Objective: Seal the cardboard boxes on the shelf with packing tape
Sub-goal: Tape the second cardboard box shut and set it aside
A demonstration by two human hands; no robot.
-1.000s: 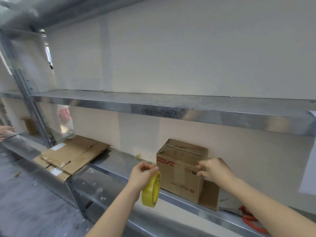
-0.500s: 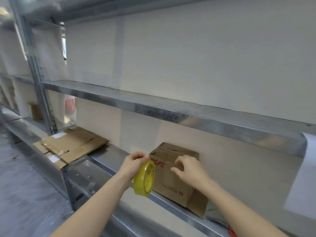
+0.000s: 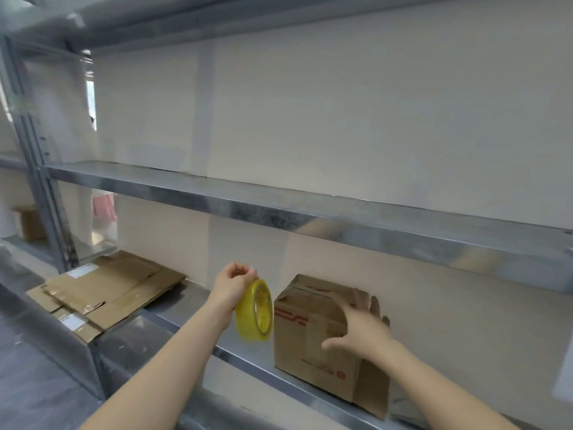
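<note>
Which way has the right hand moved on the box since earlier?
Yes. Against the cardboard box, the right hand moved rightward off the front top edge, now spread over its right edge.

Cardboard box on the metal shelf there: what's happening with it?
A person seems to be getting ready to tape it. Their left hand holds a yellow tape roll just left of the cardboard box, while the right hand rests with spread fingers on the box's top edge. Farther left on the same shelf lies flattened cardboard.

A grey metal shelf crosses the lower frame. On it a cardboard box stands at lower centre-right, and flattened cardboard sheets lie at lower left.
</note>
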